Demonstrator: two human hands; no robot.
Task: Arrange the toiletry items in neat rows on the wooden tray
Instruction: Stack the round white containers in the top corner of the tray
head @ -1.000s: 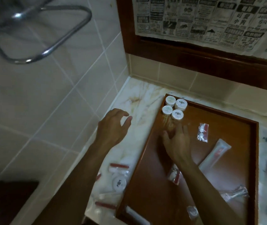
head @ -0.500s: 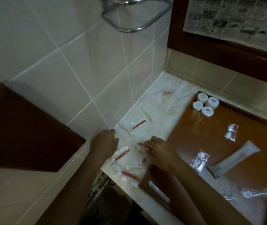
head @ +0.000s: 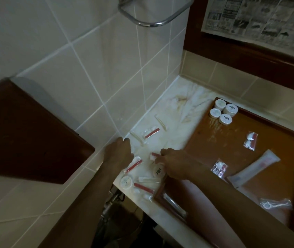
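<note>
The wooden tray lies on the marble counter at right. Several white round jars stand clustered in its far left corner. A white tube, two small sachets and a clear packet lie loose on it. Left of the tray, small red-striped packets and two white jars are scattered on the counter. My right hand pinches one red-striped packet just above the nearer jar. My left hand rests, fingers loosely curled, at the counter's wall edge beside another red packet.
A tiled wall runs along the counter's left side, with a chrome towel ring above. A dark wooden panel sits lower left. Newspaper covers a framed surface behind the tray. Pale sticks lie farther back on the counter.
My view swung left and down from the tray to the counter. My right hand left the tray and closed on a red-striped packet; my left hand dropped to the counter's wall edge.
</note>
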